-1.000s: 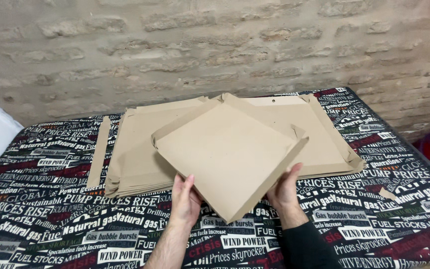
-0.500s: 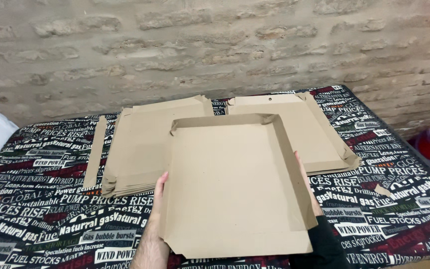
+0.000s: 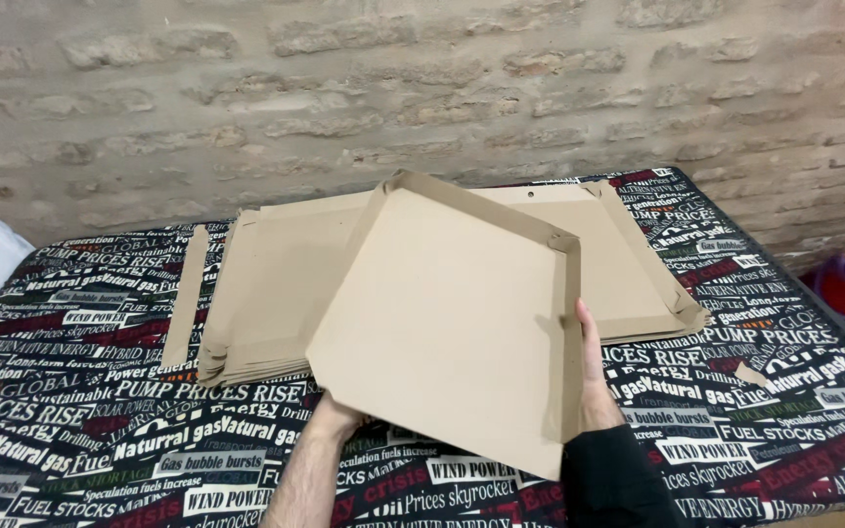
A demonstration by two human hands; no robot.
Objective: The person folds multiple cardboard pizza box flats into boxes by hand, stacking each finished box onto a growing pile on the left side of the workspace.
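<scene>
My left forearm (image 3: 305, 469) is bare, no sleeve or watch; a black sleeve (image 3: 610, 479) covers my right arm to the wrist

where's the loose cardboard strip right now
In the head view, the cardboard strip lies flat on the printed cloth at left, just beside the stack of flat boxes.

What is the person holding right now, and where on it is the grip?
A half-folded cardboard box, held with both hands: the left hand under its lower-left edge, the right hand along its right side wall.
</scene>
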